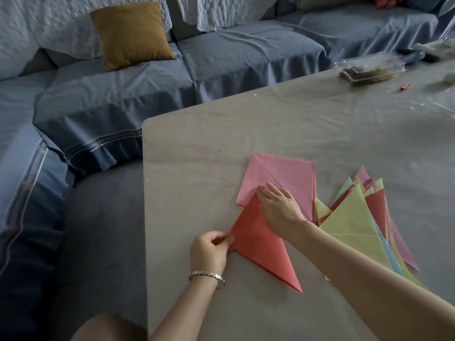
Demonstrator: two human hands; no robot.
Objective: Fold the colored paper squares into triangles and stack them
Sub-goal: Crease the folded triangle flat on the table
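Note:
A red paper folded into a triangle (261,244) lies on the grey table (221,134) in front of me. My left hand (209,252) pinches its left corner between thumb and fingers. My right hand (278,207) lies flat with straight fingers on the triangle's top point, where it overlaps a pink paper square (285,178) with a diagonal crease. That pink sheet tops a small pile of squares. To the right a fanned stack of folded triangles (354,217) spreads out, yellow-green on top, with red, blue, pink and green ones under it. My right forearm crosses part of this stack.
A clear plastic box (369,70) and a small orange-red object (405,87) sit at the table's far right. A blue-covered sofa (221,52) with a mustard cushion (133,35) wraps round the table's left and far sides. The table's left edge runs just beside my left hand.

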